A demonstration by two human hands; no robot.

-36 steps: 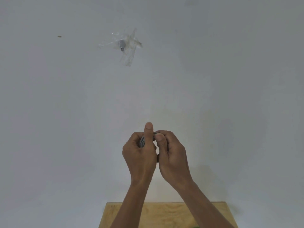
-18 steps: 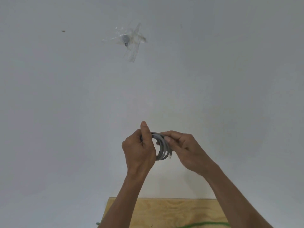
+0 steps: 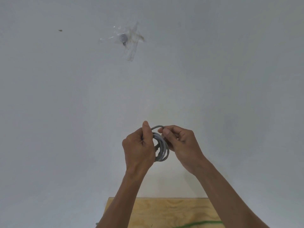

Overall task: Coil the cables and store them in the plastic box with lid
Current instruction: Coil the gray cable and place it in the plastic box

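A white wall (image 3: 65, 112) filled most of the view, with a wooden table (image 3: 164, 211) low in frame and a green cable (image 3: 202, 224) lying on it, seemingly not yet coiled. No box was in sight, so storing remained. The grey cable (image 3: 162, 150), raised before the wall, looked nearly coiled. The left hand (image 3: 138, 148) clasped the loops, thumb up; the right hand (image 3: 181, 145) pinched the last turn at the top.

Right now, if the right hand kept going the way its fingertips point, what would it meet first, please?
The right hand points leftward at the grey cable coil it already pinches; just beyond that is the left hand. Depth is unclear, but nothing else seems to lie between.
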